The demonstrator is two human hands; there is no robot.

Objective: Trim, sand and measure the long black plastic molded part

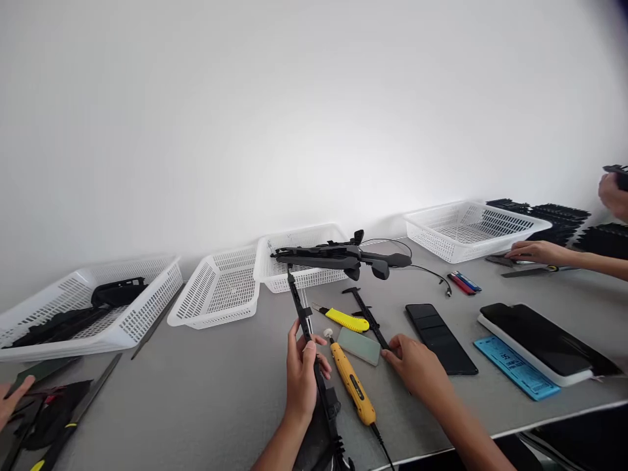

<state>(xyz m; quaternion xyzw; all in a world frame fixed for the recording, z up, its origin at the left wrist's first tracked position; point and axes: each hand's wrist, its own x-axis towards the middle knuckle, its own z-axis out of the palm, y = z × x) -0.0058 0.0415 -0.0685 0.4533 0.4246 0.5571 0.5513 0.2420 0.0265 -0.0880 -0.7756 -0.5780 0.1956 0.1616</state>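
My left hand [301,373] is wrapped round a long, narrow black plastic part [298,299], which stands up off the table at a slant. My right hand [420,367] is low over the table, its thumb and fingers closed on the lower end of a black caliper [366,313]. Between my hands lie a yellow corded rotary tool [352,383], a pale green block [359,345] and a yellow utility knife [347,319]. A black phone [440,339] lies just right of my right hand.
White baskets [214,288] line the wall; black parts overhang one [338,256]. A blue card [515,367] and another phone [540,337] on a white box lie right. Co-workers' hands [542,252] work at right and far left [14,400], beside files [101,383].
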